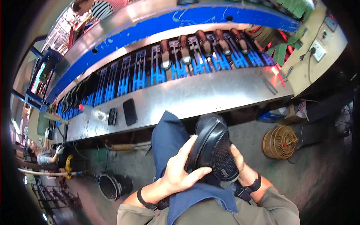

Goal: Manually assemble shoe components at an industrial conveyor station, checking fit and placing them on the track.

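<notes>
A black shoe (pixel 221 155) with a dotted, perforated surface rests over my lap, its rounded end pointing away from me. My left hand (pixel 182 170) holds its near left side, with the index finger along the edge and the thumb across the lower end. On the opposite side, my right hand (pixel 242 165) grips the shoe; most of those fingers are hidden beneath it. A dark blue cloth (pixel 200 198) covers my lap. Dark bands circle both my wrists.
Ahead runs a metal ledge (pixel 202 90) bearing a phone (pixel 129 111) and a clear bottle (pixel 95 113). Behind it, several brown shoes (pixel 205 45) sit on a conveyor with blue racks (pixel 138 80). A bucket (pixel 110 186) stands left, a wicker basket (pixel 280 141) right. Another person (pixel 45 155) works far left.
</notes>
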Demonstrator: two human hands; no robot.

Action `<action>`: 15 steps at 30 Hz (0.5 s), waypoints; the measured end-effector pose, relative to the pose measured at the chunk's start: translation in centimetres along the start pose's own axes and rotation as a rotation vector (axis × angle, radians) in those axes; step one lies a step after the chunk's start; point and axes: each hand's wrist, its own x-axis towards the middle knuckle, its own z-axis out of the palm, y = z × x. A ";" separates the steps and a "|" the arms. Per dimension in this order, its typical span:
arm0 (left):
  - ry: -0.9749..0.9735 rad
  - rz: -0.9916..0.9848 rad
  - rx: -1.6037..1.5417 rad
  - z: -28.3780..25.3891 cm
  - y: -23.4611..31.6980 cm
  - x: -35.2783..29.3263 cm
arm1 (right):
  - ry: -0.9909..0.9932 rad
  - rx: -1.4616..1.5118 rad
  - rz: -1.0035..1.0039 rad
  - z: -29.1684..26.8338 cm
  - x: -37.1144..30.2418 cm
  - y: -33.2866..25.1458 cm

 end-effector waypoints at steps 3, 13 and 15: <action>-0.044 0.093 0.106 -1.7 1.1 1.6 | 0.104 0.078 -0.051 2.4 0.4 -0.1; -0.217 -0.072 -0.008 -4.7 0.8 3.1 | -0.026 0.379 0.012 1.8 1.1 1.0; -0.260 -0.170 -0.032 -5.1 1.1 3.3 | 0.026 0.294 0.011 1.9 1.1 1.0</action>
